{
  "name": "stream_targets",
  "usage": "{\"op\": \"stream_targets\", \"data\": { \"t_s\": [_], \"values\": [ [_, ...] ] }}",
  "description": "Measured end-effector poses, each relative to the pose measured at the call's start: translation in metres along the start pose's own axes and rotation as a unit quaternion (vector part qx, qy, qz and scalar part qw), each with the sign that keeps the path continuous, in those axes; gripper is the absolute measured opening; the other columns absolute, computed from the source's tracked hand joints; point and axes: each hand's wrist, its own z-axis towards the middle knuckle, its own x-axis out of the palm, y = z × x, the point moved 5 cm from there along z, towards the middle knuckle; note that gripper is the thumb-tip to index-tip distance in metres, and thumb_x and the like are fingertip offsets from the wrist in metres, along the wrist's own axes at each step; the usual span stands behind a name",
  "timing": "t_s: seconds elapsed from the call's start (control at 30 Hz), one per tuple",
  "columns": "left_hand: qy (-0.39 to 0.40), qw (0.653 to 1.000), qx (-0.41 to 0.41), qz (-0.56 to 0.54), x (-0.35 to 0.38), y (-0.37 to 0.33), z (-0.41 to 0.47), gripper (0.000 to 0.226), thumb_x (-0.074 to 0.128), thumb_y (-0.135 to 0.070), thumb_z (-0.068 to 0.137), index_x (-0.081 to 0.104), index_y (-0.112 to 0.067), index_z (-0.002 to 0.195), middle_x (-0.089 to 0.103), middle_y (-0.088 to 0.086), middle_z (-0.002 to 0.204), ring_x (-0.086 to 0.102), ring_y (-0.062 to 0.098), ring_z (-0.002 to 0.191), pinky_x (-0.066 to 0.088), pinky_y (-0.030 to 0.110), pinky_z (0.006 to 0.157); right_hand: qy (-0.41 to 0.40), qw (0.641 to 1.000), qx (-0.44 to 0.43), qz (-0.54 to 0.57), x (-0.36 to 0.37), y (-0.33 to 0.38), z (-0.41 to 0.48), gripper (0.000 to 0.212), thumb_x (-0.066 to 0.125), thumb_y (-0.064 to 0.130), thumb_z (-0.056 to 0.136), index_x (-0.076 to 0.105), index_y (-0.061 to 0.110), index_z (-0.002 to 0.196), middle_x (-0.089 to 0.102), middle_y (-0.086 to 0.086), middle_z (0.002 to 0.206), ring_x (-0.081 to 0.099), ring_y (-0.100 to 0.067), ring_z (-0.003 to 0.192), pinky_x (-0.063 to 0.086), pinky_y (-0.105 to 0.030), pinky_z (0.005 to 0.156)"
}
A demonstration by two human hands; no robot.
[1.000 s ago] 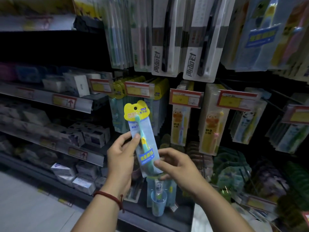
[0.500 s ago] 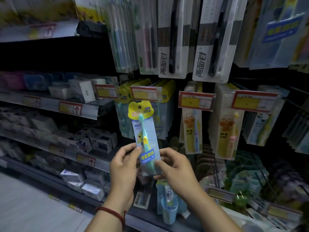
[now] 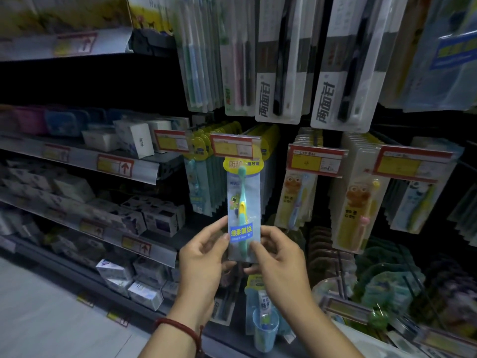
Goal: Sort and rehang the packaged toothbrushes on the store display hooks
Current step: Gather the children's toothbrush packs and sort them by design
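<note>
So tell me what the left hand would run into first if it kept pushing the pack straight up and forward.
Probably the red-and-yellow price tag directly above the toothbrush pack that the left hand holds; matching yellow-topped packs hang behind, though depth is unclear.

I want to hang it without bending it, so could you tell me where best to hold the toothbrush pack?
Hold the toothbrush pack by its lower side edges, one hand from each side, as the left hand and right hand do. It stands upright, so its yellow top stays free for the hook.
</note>
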Motion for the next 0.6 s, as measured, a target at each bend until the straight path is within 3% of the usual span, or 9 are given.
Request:
{"op": "stream_targets", "data": {
  "t_s": [0.17,0.33,0.47,0.6],
  "values": [
    [-0.017,1.000,0.014,0.013,0.000,0.004,0.007,0.038,0.061,-0.002,0.101,0.082,-0.033,0.106,0.082,0.008,0.098,0.070,0.027,0.084,0.054,0.048,0.075,-0.008,0.998,-0.027,-0.063,0.007,-0.004,0.002,0.030,0.059,0.011,0.100,0.072,0.036,0.108,0.076,0.010,0.086,0.074,-0.018,0.067,0.064,-0.045,0.061],
    [-0.030,0.999,0.040,0.017,-0.001,-0.001,0.012,0.037,0.061,-0.001,0.101,0.079,-0.032,0.111,0.082,0.002,0.094,0.068,0.018,0.078,0.053,0.034,0.064,0.005,0.995,-0.047,-0.093,0.013,-0.001,0.009,0.032,0.057,0.016,0.101,0.069,0.041,0.117,0.075,0.006,0.090,0.073,-0.019,0.068,0.063,-0.045,0.062],
    [-0.037,0.998,0.050,0.024,-0.003,-0.005,0.015,0.040,0.059,0.001,0.101,0.079,-0.033,0.109,0.082,0.001,0.095,0.070,0.016,0.079,0.056,0.034,0.067,-0.002,0.997,-0.038,-0.071,0.016,0.003,0.010,0.032,0.057,0.015,0.100,0.070,0.041,0.115,0.076,0.006,0.085,0.074,-0.018,0.067,0.063,-0.049,0.063],
    [-0.033,0.998,0.052,0.026,-0.004,-0.005,0.015,0.042,0.058,0.003,0.102,0.079,-0.033,0.106,0.082,0.001,0.095,0.071,0.018,0.081,0.057,0.037,0.072,-0.002,0.998,-0.030,-0.049,0.018,0.007,0.004,0.031,0.057,0.010,0.101,0.071,0.034,0.114,0.076,0.013,0.089,0.074,-0.017,0.067,0.064,-0.043,0.062]
  ]
}}
